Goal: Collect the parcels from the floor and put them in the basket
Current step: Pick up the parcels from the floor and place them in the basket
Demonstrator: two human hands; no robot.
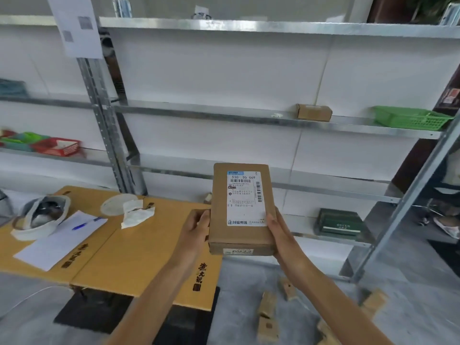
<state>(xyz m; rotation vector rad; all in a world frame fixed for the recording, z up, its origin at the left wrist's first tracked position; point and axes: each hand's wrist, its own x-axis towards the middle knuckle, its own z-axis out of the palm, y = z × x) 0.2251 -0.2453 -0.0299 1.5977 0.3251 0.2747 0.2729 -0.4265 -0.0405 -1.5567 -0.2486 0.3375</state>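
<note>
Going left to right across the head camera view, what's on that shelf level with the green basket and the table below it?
Left to right: red basket → white bag → blue pen → crumpled paper → left hand → parcel → right hand → small box → green basket.

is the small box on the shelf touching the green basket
Apart. The head view shows bare shelf edge between the small box and the green basket.
</note>
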